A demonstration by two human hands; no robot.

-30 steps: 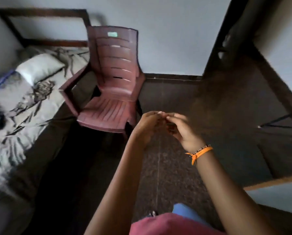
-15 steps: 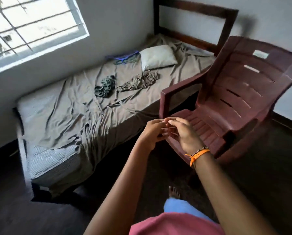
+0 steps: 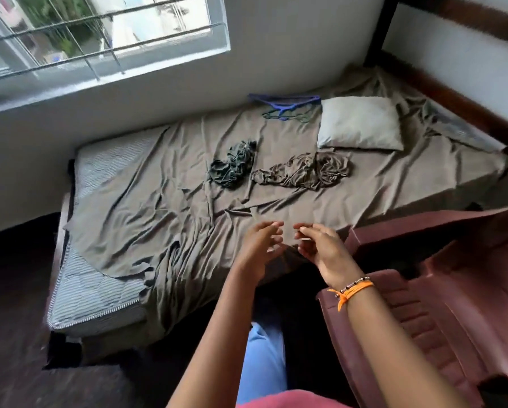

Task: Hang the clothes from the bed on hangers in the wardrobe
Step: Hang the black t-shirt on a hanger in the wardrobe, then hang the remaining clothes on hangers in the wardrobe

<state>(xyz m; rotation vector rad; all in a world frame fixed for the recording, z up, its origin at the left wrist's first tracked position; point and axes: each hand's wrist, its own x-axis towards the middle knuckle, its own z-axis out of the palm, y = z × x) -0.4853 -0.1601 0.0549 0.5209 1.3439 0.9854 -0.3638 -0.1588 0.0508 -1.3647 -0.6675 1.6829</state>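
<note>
Two crumpled garments, dark green [image 3: 232,165] and brown [image 3: 303,171], lie on the bed [image 3: 158,201]; my left hand [image 3: 261,245] and right hand [image 3: 320,251] hover empty, fingers loose. I advise taking one garment plus a hanger [image 3: 282,106].

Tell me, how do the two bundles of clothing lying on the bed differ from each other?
The dark green garment is bunched into a compact heap, while the brown garment is stretched out long. The dark green garment stands out against the sheet; the brown garment nearly matches it. The brown garment lies just below the pillow; the dark green garment lies further from it. Both are crumpled and untouched by either hand.
</note>
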